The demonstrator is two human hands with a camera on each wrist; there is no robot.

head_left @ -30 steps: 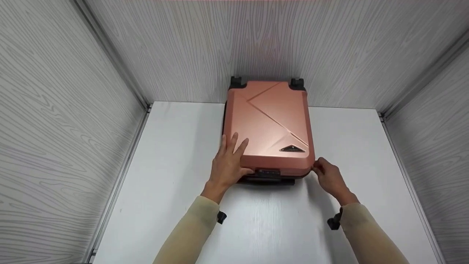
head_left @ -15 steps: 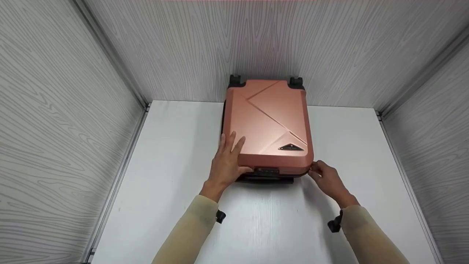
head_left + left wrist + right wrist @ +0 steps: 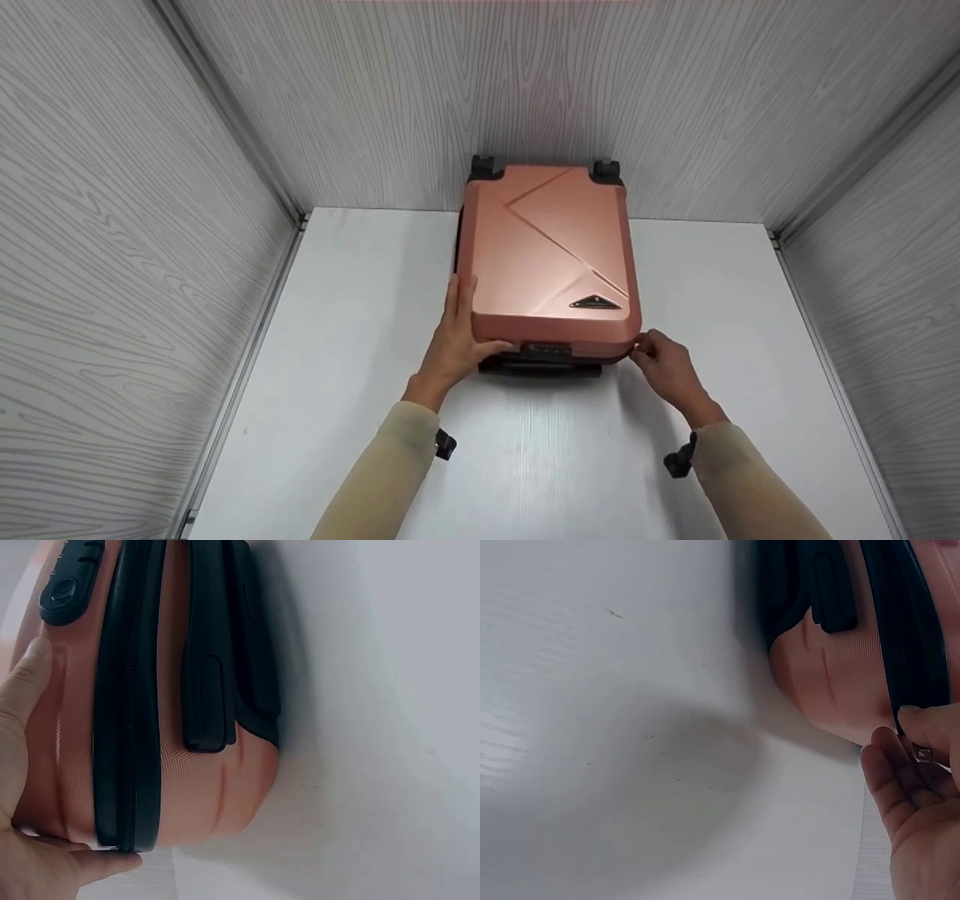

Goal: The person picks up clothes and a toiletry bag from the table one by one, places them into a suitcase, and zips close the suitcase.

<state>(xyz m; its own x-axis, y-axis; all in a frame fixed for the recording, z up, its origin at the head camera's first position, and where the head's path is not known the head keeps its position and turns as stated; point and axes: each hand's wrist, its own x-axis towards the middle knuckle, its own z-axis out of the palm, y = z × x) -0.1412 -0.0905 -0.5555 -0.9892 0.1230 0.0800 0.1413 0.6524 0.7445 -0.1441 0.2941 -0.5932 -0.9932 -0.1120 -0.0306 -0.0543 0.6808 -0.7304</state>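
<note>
A rose-pink, hard-shell, black-trimmed rectangular suitcase [image 3: 547, 255] is lying on the smooth white tabletop [image 3: 360, 300] at the centre of the head view. At its lower left corner, the left hand [image 3: 454, 334] is touching the shell, straight fingers and thumb standing wide apart. At its lower right corner, the right hand [image 3: 670, 369] is pinching a small metallic zipper pull [image 3: 924, 755].
</note>
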